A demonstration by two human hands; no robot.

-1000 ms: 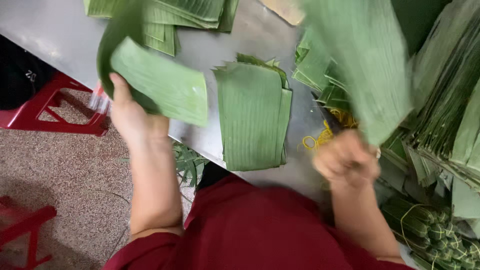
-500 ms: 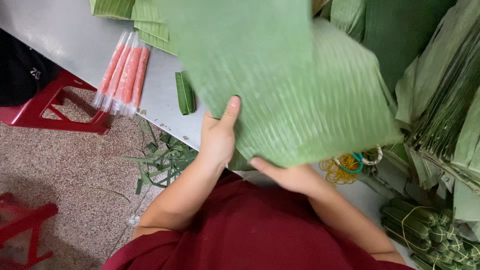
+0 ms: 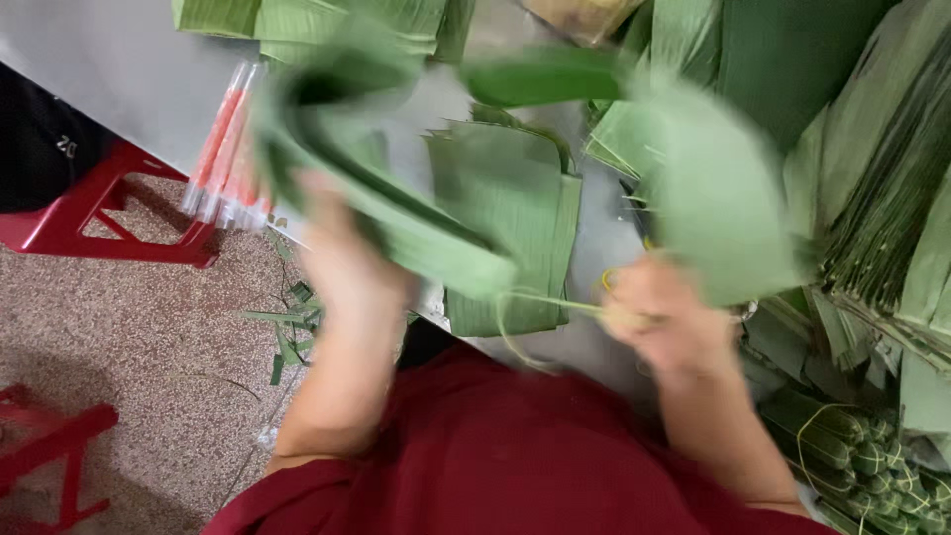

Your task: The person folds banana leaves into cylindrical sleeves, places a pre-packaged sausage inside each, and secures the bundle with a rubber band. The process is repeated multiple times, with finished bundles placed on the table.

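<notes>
Left hand (image 3: 342, 253) and right hand (image 3: 664, 317) each grasping a green leaf (image 3: 713, 188)

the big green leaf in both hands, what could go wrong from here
1. The large green leaf is bent between the left hand and right hand; it may tear along its ribs.
2. The bundle of red and white tubes lies at the grey table edge beside the left hand; a swing might knock it off.

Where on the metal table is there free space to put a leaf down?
The far-left tabletop is bare, between the orange-capped tubes and the far leaf piles. A narrower strip lies right of the cut leaf stack. The right side is crowded with leaf bundles.
</notes>
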